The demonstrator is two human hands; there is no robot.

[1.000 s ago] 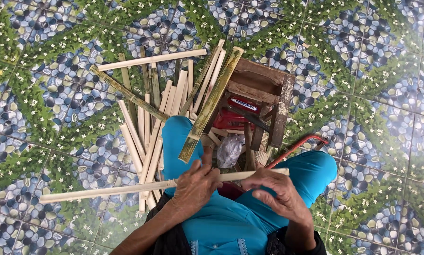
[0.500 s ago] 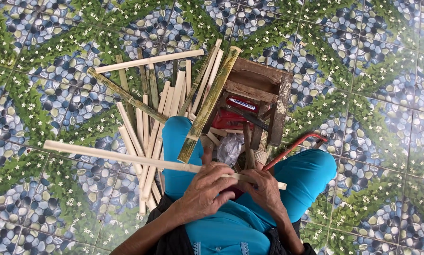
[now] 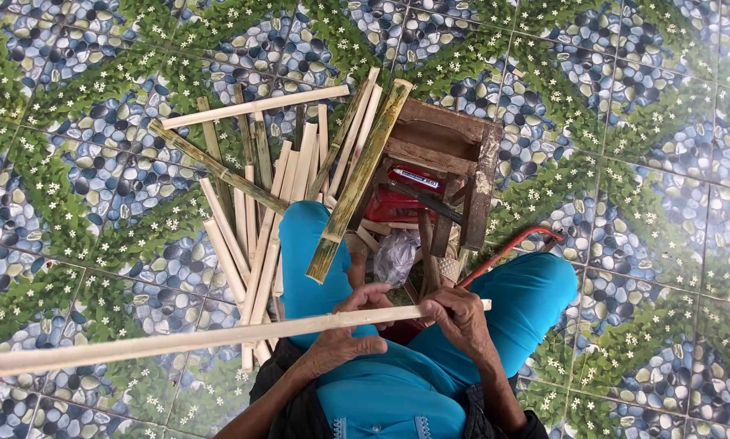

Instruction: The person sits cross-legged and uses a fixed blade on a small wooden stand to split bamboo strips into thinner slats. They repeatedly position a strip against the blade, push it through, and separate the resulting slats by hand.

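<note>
While the person sat low over the patterned tile floor (image 3: 649, 244), both hands met on one long pale bamboo strip (image 3: 178, 341) that ran from the lower left edge of the frame across the lap to just right of centre. The left hand (image 3: 344, 333) was wrapped around the strip near the middle of the frame, fingers (image 3: 365, 297) curled over its top and closed on it. The right hand (image 3: 462, 321) clamped the strip's near end, thumb and fingers pinched shut around it. The strip lay almost level, tilted a little down toward the lower left, resting over the knees in turquoise trousers (image 3: 536, 284).

Above the hands, in the centre of the frame, a loose pile of split bamboo slats (image 3: 259, 211) fanned across the floor, with one green-skinned bamboo length (image 3: 361, 175) leaning from the left knee up toward a small wooden stool (image 3: 454, 154). A red box (image 3: 405, 191) sat under the stool, a crumpled clear plastic bag (image 3: 396, 256) lay just in front of it, and a red-handled tool, perhaps a saw frame though mostly hidden, (image 3: 511, 248) lay against the right knee.

By the look of the grip, the strip was being held steady and turned for checking or trimming. Any further handling would call for a firm two-handed hold, since the long free end hung unsupported well out to the left.
</note>
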